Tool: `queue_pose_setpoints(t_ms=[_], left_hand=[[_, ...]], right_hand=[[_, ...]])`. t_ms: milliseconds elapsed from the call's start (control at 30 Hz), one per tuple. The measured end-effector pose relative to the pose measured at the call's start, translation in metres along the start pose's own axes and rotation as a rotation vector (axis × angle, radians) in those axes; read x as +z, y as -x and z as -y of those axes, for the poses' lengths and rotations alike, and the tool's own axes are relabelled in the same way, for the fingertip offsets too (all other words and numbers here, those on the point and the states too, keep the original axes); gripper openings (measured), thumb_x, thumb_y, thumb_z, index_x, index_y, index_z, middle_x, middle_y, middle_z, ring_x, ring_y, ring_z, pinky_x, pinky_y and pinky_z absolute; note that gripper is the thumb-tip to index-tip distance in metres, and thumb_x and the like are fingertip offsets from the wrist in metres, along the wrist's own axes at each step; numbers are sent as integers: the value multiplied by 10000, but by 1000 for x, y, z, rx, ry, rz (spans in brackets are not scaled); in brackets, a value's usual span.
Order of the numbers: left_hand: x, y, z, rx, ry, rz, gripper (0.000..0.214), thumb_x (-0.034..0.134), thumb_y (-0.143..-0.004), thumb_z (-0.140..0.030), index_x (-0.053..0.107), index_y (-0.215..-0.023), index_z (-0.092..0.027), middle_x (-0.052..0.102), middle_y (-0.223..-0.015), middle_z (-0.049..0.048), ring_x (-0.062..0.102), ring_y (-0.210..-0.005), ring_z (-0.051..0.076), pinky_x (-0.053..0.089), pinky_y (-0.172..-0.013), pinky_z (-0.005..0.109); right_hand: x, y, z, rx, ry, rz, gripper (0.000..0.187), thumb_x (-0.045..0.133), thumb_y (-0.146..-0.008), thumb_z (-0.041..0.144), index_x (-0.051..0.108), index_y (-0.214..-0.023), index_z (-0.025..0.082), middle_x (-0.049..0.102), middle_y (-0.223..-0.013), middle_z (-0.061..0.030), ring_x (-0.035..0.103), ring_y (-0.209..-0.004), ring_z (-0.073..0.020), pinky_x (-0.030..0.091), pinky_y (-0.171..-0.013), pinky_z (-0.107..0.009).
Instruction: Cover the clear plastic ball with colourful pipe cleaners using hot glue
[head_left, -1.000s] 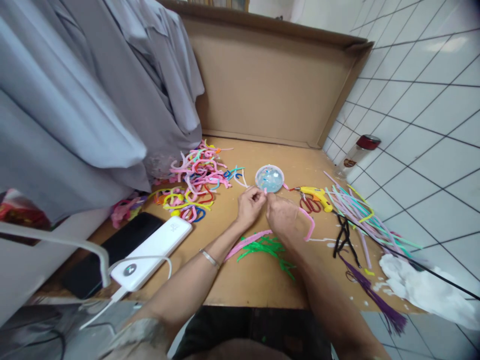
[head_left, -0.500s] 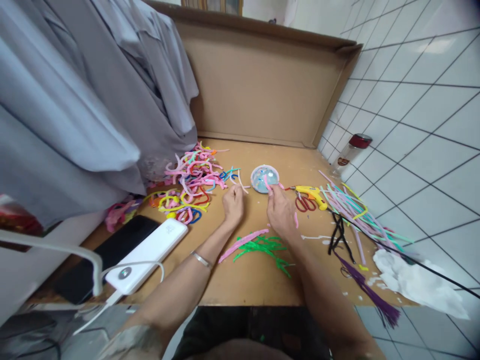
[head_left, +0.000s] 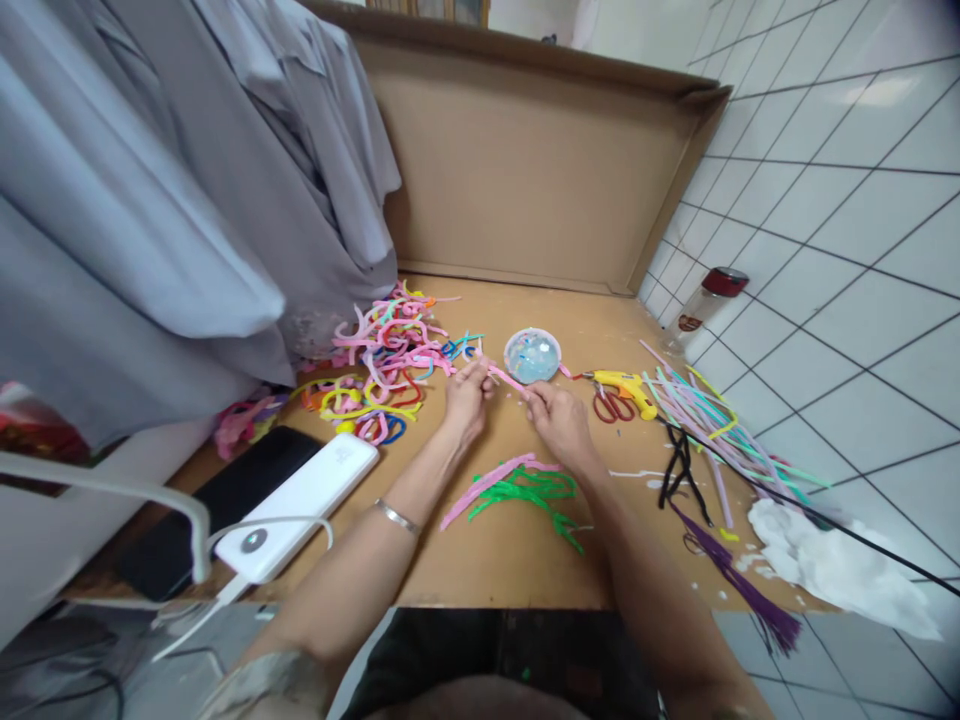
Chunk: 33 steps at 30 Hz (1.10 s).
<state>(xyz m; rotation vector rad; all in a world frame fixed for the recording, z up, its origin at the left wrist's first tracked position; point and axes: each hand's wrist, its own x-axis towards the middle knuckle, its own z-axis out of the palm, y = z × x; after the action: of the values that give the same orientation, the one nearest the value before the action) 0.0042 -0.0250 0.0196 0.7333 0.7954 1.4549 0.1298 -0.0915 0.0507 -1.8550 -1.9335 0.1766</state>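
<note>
A pink pipe cleaner [head_left: 510, 379] stretches between my two hands over the middle of the table. My left hand [head_left: 468, 402] pinches its left end, where the fingers partly cover it. On its right end the fingers of my right hand [head_left: 559, 418] are closed. Just beyond them stands a small round bowl [head_left: 532, 355] with a clear bluish inside. Nearer to me, between my forearms, green pipe cleaners [head_left: 525, 492] lie in a loose bunch beside pink ones [head_left: 480, 488].
Left lies a tangled heap of coloured pipe cleaners [head_left: 390, 340], with a white power bank [head_left: 300, 510] and black phone [head_left: 225, 510] nearer. Right are a yellow glue gun [head_left: 626, 385], red-handled scissors [head_left: 611, 405], straight pipe cleaners [head_left: 694, 425] and a purple tassel [head_left: 739, 580]. Cardboard [head_left: 517, 170] stands behind.
My right hand has drawn back from the bowl, and the pink pipe cleaner now spans both hands. My left hand has turned and its fingers have moved onto the pipe cleaner.
</note>
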Motion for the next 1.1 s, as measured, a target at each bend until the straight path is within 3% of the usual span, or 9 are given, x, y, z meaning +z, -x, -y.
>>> queue_pose_setpoints(t_ms=[167,367,500,567,667,733,867,1000,1100], left_hand=[[-12,-17,-14,44,73,-207,317,792,-697,-355,546,-661,-159,458,-543,-77,379,-429,15,268,-412,149],[-13,-12,-9,74,-88,-194,431,725,-699,-562,546,-704,-170,546,-656,-41,435,-440,41,265,-409,194],[-12,1,-6,462,-282,-264,358,626,-823,-503,495,-701,-192,478,-649,-38,437,-548,80,343,-522,212],[-10,10,-6,714,-475,-193,262,611,-860,-435,557,-775,-193,550,-775,5,497,-686,115,399,-641,236],[-7,18,-4,896,-805,60,193,556,-908,-363,655,-930,-198,649,-986,79,559,-870,179,416,-787,306],[-7,19,0,927,-1019,143,218,529,-928,-342,690,-994,-212,687,-1047,95,560,-965,221,384,-878,369],[-10,15,6,890,-1308,145,272,481,-961,-365,730,-975,-254,738,-984,68,550,-996,257,311,-927,448],[-15,7,6,850,-1366,251,280,480,-967,-347,727,-879,-248,731,-824,39,588,-864,213,286,-955,444],[-21,-2,-1,871,-1342,199,281,467,-970,-312,705,-850,-222,714,-810,45,603,-822,195,300,-958,416]], right_hand=[[-3,-2,-6,-5,-103,-11,317,423,-934,314,724,-931,218,651,-659,-2,551,-612,-152,306,-581,-236],[-9,-15,-33,67,-374,-128,291,463,-848,329,694,-762,174,568,-590,16,500,-584,-142,318,-577,-232],[-7,-22,-45,110,-555,-140,279,491,-803,351,679,-706,169,571,-601,14,516,-627,-142,360,-612,-227],[-6,-22,-47,109,-571,-145,275,499,-794,353,678,-698,168,571,-598,14,517,-629,-141,368,-620,-230],[-4,-21,-47,85,-551,-145,278,510,-789,363,684,-698,166,575,-596,13,517,-627,-141,378,-630,-238],[-2,-21,-48,58,-554,-135,275,514,-783,366,683,-695,168,573,-593,11,519,-634,-145,383,-636,-245],[2,-24,-52,12,-566,-122,273,526,-777,381,663,-656,179,556,-580,12,514,-634,-151,381,-632,-254],[3,-24,-54,19,-624,-100,299,557,-750,448,653,-650,184,495,-549,25,438,-573,-133,330,-587,-259],[-1,-23,-53,71,-741,-16,338,603,-700,514,639,-656,181,432,-526,44,349,-530,-107,265,-548,-253]])
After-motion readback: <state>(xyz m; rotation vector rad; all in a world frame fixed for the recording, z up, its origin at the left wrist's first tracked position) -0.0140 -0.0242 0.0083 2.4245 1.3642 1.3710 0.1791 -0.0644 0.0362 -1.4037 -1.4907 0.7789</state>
